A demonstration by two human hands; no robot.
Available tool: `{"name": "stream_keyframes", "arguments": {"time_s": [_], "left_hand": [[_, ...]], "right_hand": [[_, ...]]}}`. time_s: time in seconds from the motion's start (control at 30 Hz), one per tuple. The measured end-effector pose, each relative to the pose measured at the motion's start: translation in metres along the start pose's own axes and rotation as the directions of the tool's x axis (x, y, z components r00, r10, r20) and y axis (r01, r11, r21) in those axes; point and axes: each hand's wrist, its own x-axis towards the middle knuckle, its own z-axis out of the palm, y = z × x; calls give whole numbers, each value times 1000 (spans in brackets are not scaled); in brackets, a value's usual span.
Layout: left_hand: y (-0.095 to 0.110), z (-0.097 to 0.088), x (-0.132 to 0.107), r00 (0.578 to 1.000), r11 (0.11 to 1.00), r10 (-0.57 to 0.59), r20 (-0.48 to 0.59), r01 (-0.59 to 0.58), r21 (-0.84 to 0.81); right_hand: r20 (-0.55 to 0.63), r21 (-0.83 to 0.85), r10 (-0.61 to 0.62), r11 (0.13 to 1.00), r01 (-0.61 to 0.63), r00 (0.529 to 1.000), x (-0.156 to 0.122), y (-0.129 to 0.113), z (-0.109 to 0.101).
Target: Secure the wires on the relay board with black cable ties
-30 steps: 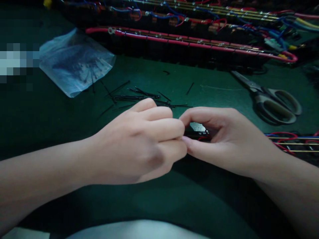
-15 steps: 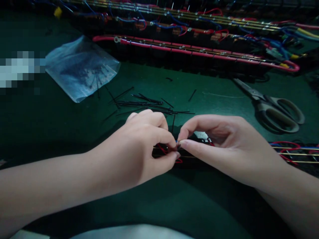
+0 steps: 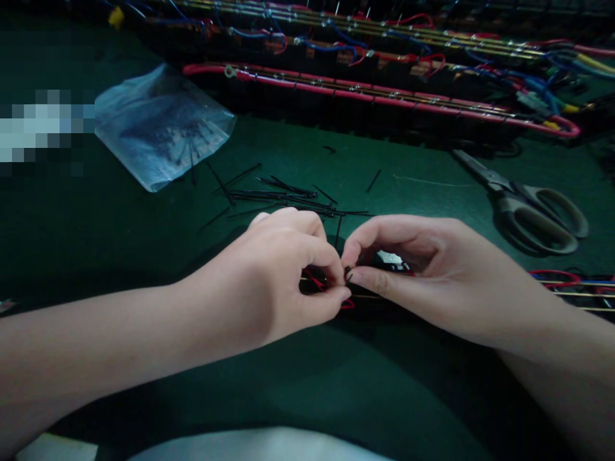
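My right hand [image 3: 432, 275] pinches a small black cable tie [image 3: 350, 278] between thumb and forefinger. My left hand [image 3: 283, 275] meets it from the other side, its thumb and forefinger closed on the same tie. Fingers cover most of the tie. Both hands are over a narrow wired assembly [image 3: 583, 282] with brass-coloured rods and red and blue wires, lying across the green table [image 3: 298, 378]. Part of the assembly is hidden beneath my hands. Just beyond my fingertips, a thin black strip [image 3: 339, 234] points away from me.
Loose black cable ties [image 3: 283, 194] lie scattered beyond my hands. A clear plastic bag [image 3: 158, 134] with more ties sits at the left, and scissors [image 3: 523, 211] lie at the right. Larger wired assemblies [image 3: 384, 96] with thick red cable span the back.
The whole view has shifted slightly. My fingertips remain together at the tie, with my right thumb and forefinger a little changed in position. The scissors, bag and loose ties stay put.
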Motion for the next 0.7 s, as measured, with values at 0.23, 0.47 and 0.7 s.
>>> {"name": "stream_keyframes", "arguments": {"time_s": [0.23,0.47,0.7], "left_hand": [[-1,1,2,1000,997,-15,23,17,-70],[-1,1,2,998,997,-28,56,32,-77],[0,1,2,998,998,-19,66,23,-67]], "right_hand": [[-36,-5,-4,1000,4,999,0,-1,2],[-38,11,-15,1000,16,999,-1,-2,2],[-36,16,-33,999,34,999,-1,-1,2]]}}
